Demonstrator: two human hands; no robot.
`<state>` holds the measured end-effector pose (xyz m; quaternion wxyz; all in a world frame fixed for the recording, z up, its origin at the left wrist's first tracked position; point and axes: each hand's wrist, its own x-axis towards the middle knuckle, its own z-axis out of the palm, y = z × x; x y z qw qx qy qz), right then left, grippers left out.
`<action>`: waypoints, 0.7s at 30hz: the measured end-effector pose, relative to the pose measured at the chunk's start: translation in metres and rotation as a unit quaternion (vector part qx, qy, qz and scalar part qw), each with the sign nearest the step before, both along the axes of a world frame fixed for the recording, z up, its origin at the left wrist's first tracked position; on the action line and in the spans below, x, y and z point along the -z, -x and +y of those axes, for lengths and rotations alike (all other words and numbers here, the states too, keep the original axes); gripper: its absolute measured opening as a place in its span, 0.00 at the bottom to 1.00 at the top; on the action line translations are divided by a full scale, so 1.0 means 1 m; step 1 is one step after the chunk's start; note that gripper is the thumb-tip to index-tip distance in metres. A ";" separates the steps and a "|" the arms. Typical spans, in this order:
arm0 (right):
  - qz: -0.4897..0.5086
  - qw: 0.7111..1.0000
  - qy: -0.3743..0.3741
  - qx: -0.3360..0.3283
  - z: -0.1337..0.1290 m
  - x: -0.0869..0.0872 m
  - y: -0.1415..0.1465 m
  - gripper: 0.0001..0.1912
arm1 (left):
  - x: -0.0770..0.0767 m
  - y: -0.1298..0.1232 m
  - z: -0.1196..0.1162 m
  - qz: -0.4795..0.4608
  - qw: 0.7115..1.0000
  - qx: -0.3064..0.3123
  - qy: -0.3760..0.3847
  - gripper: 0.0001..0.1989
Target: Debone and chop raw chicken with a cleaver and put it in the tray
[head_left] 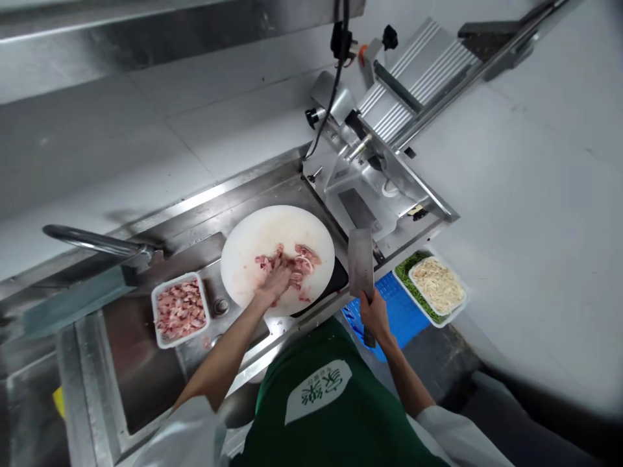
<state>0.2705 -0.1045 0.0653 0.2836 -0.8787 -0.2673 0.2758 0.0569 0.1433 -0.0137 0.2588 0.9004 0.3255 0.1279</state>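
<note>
Raw chopped meat lies in pieces on a round white cutting board. My left hand rests on these pieces, its fingers stretched out and apart over them; the fingertips partly blend with the meat. My right hand is closed round the handle of a cleaver. The broad blade points away from me, held to the right of the board, near the counter's front edge. To the left of the board a white tub of cut meat pieces stands by the sink.
A metal slicing machine stands at the back right. A curved faucet reaches over the sink on the left. Low on the right, a white container holds green vegetables and pale shreds, beside a blue crate. A metal shelf hangs overhead.
</note>
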 end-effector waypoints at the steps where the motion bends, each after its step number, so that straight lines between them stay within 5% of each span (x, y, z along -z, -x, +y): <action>1: 0.003 1.000 -0.003 0.000 -0.001 -0.001 0.004 0.14 | -0.006 0.004 -0.003 -0.004 1.000 0.002 0.002 0.09; 6: 0.012 0.993 0.054 -0.103 0.010 -0.014 0.017 0.13 | -0.038 0.022 0.004 -0.107 0.987 -0.078 0.090 0.11; 12: -0.001 0.921 0.133 -0.365 0.034 -0.023 0.049 0.12 | -0.075 0.060 0.044 -0.330 0.863 -0.277 0.265 0.23; 17: 0.003 0.855 0.050 -0.516 0.057 -0.005 0.098 0.13 | -0.104 0.097 0.064 -0.363 0.855 -0.315 0.195 0.25; 21: 0.003 0.867 0.064 -0.493 0.087 0.017 0.109 0.11 | -0.093 0.114 0.038 -0.314 0.894 -0.318 0.022 0.16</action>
